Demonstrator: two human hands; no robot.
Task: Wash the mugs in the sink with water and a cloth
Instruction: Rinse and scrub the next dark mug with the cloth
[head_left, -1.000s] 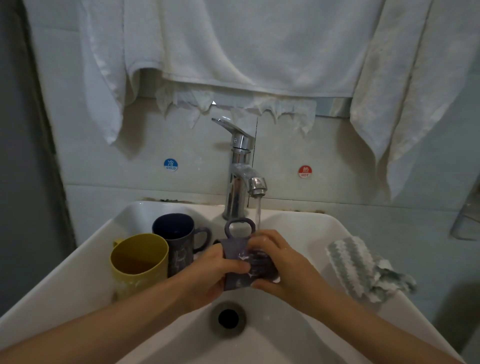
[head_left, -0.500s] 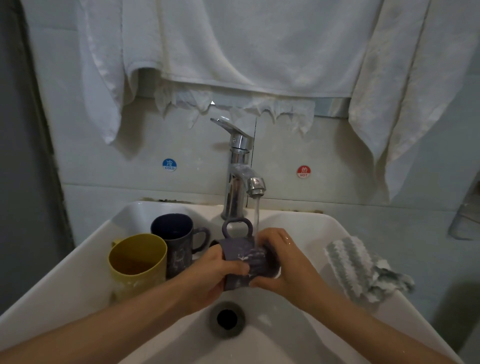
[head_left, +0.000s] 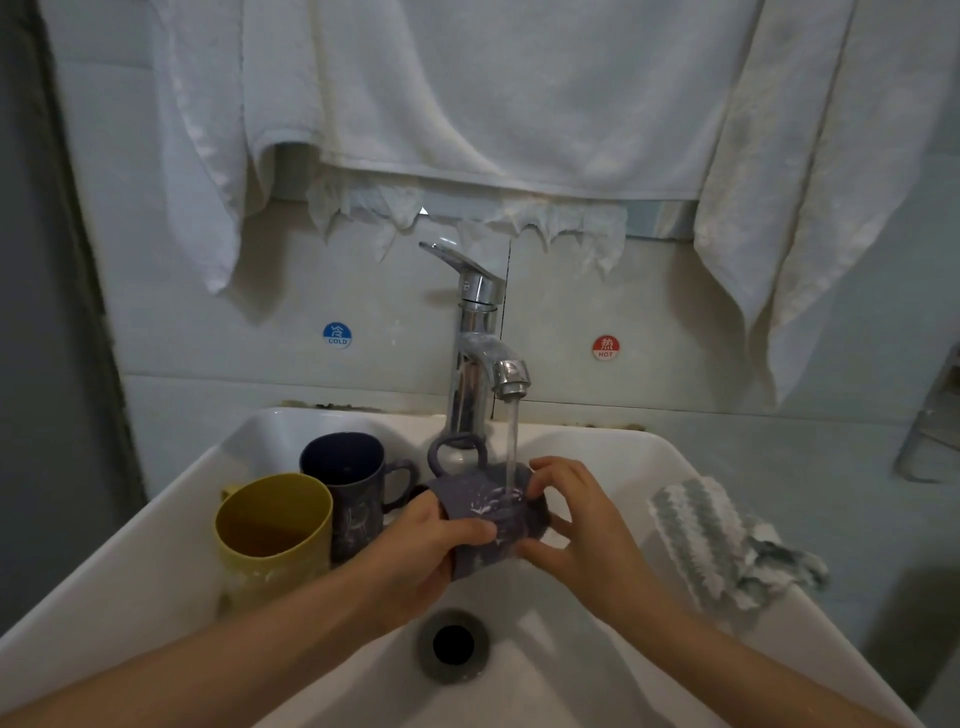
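Under the running tap (head_left: 478, 364), over the middle of the white sink (head_left: 156, 545), a grey mug (head_left: 488, 525) lies on its side with its handle pointing up and back. The stream of water (head_left: 512, 447) lands on its upper wall and splashes white. The left hand (head_left: 415, 551) grips the mug's near end, fingers curled round the body and thumb across the top. The right hand (head_left: 582, 519) has loosened: half a second ago it was wrapped closely over the far end, and now its fingers are spread and only lightly curved, tips on the mug's end with the thumb below. That reads as a rub or a turn of the mug under the water, so rinsing seems well under way on this one.

Just to the left, a navy mug (head_left: 348, 483) and a yellow mug (head_left: 272, 530) stand upright and touching inside the basin, likely still to be washed. A grey-and-white striped cloth (head_left: 717, 545) lies crumpled on the sink's right rim, apart from both hands. The drain (head_left: 453, 644) sits open below. White towels (head_left: 493, 93) hang on the wall above.
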